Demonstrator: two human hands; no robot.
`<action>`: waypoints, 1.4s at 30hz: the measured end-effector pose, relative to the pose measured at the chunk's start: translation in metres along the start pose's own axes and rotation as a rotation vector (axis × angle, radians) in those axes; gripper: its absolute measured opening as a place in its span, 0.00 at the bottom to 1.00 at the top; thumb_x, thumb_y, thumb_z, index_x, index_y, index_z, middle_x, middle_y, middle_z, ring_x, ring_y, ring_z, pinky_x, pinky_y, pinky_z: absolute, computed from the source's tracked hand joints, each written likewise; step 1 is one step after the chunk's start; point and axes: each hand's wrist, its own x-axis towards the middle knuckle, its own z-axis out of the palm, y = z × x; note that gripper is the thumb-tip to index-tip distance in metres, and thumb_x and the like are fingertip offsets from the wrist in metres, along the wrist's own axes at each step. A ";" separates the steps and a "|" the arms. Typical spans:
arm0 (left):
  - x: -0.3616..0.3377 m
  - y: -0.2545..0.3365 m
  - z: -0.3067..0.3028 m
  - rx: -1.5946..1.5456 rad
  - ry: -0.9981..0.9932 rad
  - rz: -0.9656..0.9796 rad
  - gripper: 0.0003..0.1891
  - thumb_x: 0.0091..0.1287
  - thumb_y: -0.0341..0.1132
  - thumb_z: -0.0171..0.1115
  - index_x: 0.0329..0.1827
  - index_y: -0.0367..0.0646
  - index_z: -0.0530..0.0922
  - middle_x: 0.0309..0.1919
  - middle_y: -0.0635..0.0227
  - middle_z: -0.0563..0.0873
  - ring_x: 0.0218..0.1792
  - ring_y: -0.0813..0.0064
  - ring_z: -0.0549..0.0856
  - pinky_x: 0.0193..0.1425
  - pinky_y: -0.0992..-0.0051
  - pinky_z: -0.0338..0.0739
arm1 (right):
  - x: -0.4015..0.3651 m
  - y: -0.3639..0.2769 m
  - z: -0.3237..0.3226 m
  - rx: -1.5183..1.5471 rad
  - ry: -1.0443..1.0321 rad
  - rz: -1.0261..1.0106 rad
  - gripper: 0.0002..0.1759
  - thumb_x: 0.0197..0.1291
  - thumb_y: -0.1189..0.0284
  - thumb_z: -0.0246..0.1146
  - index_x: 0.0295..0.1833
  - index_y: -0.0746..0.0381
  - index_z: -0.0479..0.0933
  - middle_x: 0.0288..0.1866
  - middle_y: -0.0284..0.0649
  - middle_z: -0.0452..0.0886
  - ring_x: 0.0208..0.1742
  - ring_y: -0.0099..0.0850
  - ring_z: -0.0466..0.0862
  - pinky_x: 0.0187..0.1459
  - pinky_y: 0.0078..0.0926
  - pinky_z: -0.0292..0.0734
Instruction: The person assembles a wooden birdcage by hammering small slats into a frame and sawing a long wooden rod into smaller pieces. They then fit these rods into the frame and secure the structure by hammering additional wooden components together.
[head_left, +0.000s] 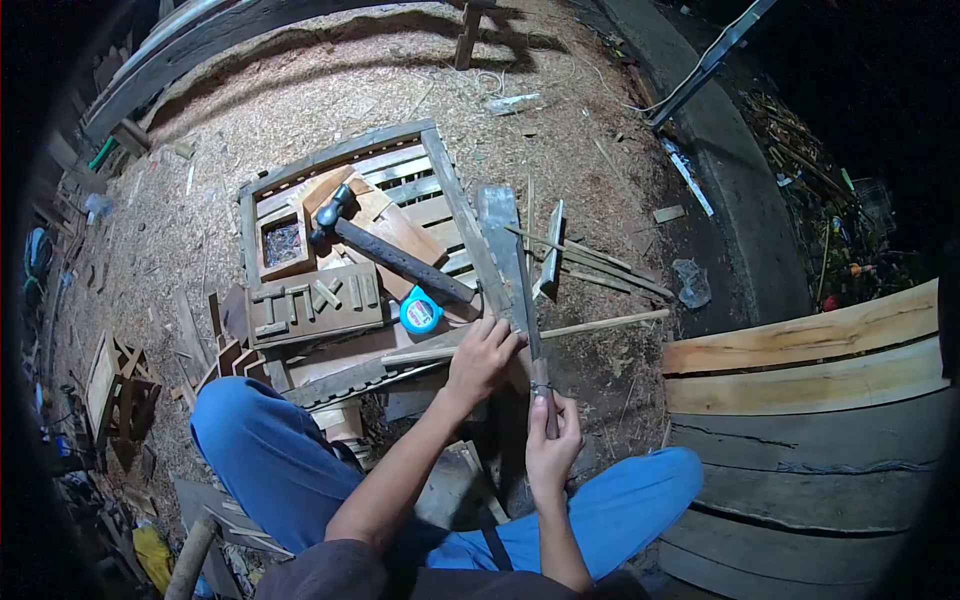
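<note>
My right hand (556,440) is wrapped round the handle of a machete (514,262), whose long grey blade points away from me. Closed on a thin wooden strip (595,324), my left hand (484,358) is just left of the blade's lower part. The strip lies crosswise, sticking out on both sides of the machete; the fingers partly hide where the two meet. Beyond my left hand, a hammer (395,262) with a dark wooden handle rests on boards. A blue tape measure (420,313) sits beside the hammer handle.
A slatted wooden frame (445,180) lies ahead, bearing a small wooden box (285,246) and a board with short wood pieces (318,303). Several thin sticks (610,265) lie to the right. Planks (800,340) flank my right knee. Wood shavings cover the ground (390,90).
</note>
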 end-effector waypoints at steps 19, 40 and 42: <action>0.017 -0.022 -0.009 -0.202 -0.020 -0.002 0.09 0.62 0.32 0.74 0.44 0.42 0.86 0.44 0.58 0.81 0.50 0.54 0.80 0.55 0.59 0.79 | 0.015 -0.019 0.010 0.080 0.021 -0.005 0.16 0.78 0.63 0.64 0.52 0.69 0.79 0.40 0.49 0.89 0.43 0.33 0.90 0.46 0.35 0.81; 0.005 -0.016 -0.011 -0.090 -0.182 0.006 0.21 0.50 0.32 0.77 0.47 0.41 0.79 0.51 0.58 0.79 0.56 0.54 0.78 0.63 0.58 0.77 | 0.008 -0.014 0.000 0.050 -0.043 0.066 0.16 0.79 0.63 0.64 0.57 0.66 0.81 0.35 0.42 0.87 0.35 0.25 0.85 0.38 0.31 0.78; 0.008 -0.015 -0.006 -0.095 -0.098 -0.032 0.18 0.55 0.31 0.75 0.47 0.41 0.79 0.50 0.58 0.79 0.56 0.54 0.79 0.64 0.58 0.76 | 0.016 -0.007 0.007 0.041 -0.018 0.034 0.16 0.79 0.63 0.64 0.58 0.66 0.80 0.35 0.42 0.87 0.34 0.24 0.85 0.37 0.30 0.78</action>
